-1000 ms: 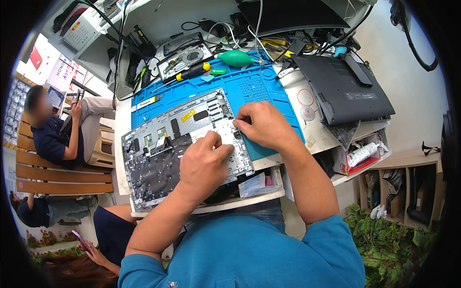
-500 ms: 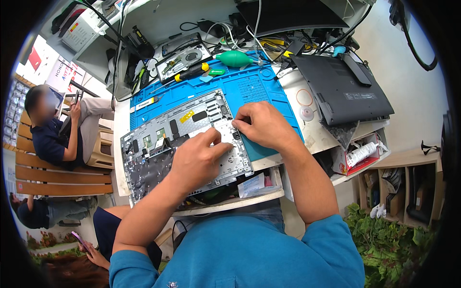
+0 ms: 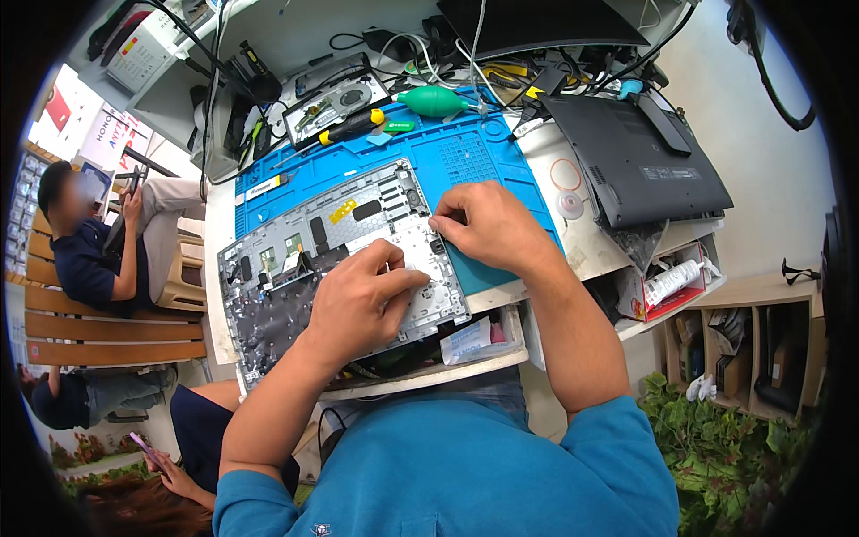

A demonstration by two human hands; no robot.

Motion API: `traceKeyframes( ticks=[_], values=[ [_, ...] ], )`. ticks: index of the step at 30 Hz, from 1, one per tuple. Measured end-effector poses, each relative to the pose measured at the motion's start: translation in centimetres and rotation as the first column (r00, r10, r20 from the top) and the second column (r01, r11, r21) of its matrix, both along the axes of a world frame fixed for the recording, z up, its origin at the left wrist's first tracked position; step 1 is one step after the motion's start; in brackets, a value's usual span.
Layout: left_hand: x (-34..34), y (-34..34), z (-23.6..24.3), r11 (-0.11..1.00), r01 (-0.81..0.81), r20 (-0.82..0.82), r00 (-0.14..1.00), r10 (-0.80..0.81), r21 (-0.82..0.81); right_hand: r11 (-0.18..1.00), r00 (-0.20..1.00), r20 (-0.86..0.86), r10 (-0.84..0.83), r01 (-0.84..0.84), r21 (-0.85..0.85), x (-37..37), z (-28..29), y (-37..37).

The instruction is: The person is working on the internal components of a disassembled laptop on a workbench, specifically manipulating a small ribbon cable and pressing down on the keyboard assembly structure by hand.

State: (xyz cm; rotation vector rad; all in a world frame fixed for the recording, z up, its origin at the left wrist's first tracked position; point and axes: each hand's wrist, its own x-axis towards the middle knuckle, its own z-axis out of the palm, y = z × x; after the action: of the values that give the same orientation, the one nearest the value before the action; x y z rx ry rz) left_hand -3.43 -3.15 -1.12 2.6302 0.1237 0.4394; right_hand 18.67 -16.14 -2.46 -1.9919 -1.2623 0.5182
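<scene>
A laptop's silver top case (image 3: 358, 210), inner side up with a black film over its lower left, lies tilted on a blue repair mat (image 3: 483, 161). My left hand (image 3: 358, 291) is over its lower middle, fingers curled and index fingertip at the bare metal; anything in its grasp is hidden. At the case's right edge, beside a small dark port, my right hand (image 3: 488, 228) is closed in a pinch. What lies between its fingertips is too small to make out.
Behind the case lie a yellow-black screwdriver (image 3: 353, 127), a green air blower (image 3: 433, 101) and an opened drive or board tray (image 3: 335, 107). A dark laptop base cover (image 3: 635, 166) sits at right. An open drawer (image 3: 488, 345) is below the table edge. A person (image 3: 94, 242) sits at left.
The case and table sit slightly further left and up in the picture. My left hand has shifted a little downward and left; my right hand stays at the case's edge.
</scene>
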Motion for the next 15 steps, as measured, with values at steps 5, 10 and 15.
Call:
traceKeyframes(
  ticks=[5, 10, 15],
  values=[
    [0.4, -0.1, -0.2, 0.998, 0.040, -0.006, 0.999, -0.039, 0.041, 1.000, 1.000, 0.005, 0.002, -0.002, 0.006, 0.0, -0.1, 0.1],
    [0.3, -0.2, -0.8, 0.978, 0.079, 0.102, 0.990, -0.100, 0.192, 1.000, 1.000, 0.013, 0.000, -0.001, 0.008, 0.0, -0.4, 0.3],
    [-0.2, 0.3, -1.0, 0.993, -0.034, 0.148, 0.989, 0.018, 0.109, 1.000, 1.000, -0.001, -0.013, 0.013, 0.012, -0.2, 0.0, 0.3]
  ],
)
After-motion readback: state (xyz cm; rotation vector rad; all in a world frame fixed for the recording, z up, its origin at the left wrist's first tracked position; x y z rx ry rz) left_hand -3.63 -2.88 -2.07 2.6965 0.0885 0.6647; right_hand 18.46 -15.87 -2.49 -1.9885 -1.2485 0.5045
